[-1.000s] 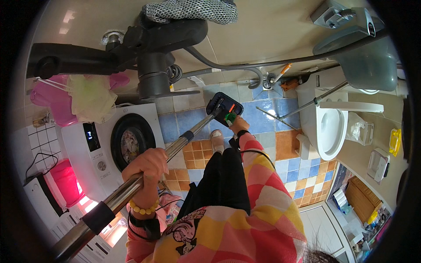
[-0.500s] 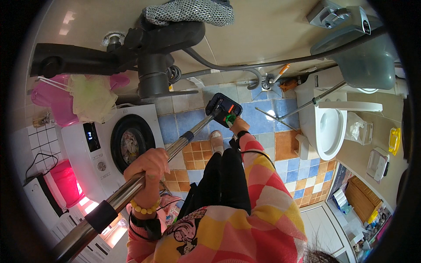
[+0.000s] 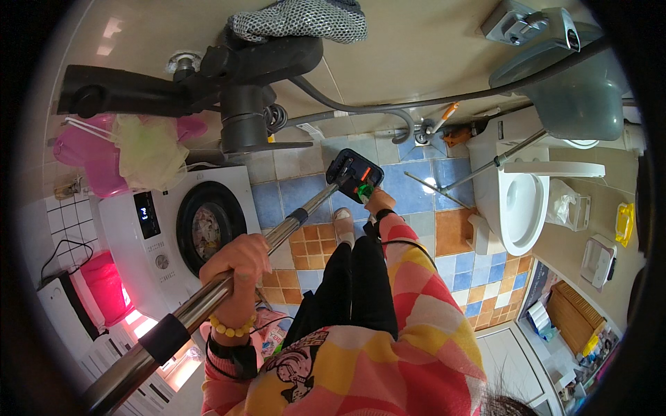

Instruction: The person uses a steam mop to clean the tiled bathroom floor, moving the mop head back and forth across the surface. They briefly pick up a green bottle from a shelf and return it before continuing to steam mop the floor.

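while pole point(image 3: 205, 304) slants past washer point(image 3: 165, 225), toilet point(image 3: 522, 208) opposite

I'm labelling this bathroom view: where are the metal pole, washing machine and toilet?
Metal pole point(image 3: 205, 304), head view: shiny tube.
Washing machine point(image 3: 185, 227), head view: black door ring.
Toilet point(image 3: 524, 202), head view: inside the bowl.

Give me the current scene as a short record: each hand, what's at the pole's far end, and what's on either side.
Left hand: wrapped around metal pole
Right hand: at small green item; exact grip too small to tell
Pole's far end: black head, over tiled floor
Left side: white washing machine, door closed
Right side: white toilet
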{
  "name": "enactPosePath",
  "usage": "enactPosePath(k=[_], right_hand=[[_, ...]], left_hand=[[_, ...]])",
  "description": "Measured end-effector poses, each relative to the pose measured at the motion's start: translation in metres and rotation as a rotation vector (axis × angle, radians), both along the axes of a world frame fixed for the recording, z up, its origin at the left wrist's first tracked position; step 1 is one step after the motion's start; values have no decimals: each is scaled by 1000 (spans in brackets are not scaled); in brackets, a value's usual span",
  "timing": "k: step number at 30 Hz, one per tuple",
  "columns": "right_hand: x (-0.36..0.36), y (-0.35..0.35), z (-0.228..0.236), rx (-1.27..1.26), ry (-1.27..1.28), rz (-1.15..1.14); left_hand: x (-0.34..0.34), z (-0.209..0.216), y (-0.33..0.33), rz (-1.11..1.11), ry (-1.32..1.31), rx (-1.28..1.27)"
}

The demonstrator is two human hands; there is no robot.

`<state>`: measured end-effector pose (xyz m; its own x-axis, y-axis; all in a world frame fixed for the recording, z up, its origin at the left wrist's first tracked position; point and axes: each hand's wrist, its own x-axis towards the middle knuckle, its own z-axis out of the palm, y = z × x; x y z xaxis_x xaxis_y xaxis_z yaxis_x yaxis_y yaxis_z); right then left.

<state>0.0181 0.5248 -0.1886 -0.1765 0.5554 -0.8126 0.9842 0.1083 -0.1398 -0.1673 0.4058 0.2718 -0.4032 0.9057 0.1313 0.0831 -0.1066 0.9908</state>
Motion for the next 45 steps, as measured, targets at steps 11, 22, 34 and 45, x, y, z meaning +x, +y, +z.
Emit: enactPosePath(k=[11,22,34,45], right_hand=[[5,0,2,11,33,-6],[15,-6,15,69,124,-47],[75,-35,86,203,614,-260],[144,-55,192,359,772,-294]], left_hand=[[4,-1,-1,46,-20,8],[9,-4,0,30,-52,34],[10,-43,23,102,-12,-197],[20,44,59,191,-13,-6]])
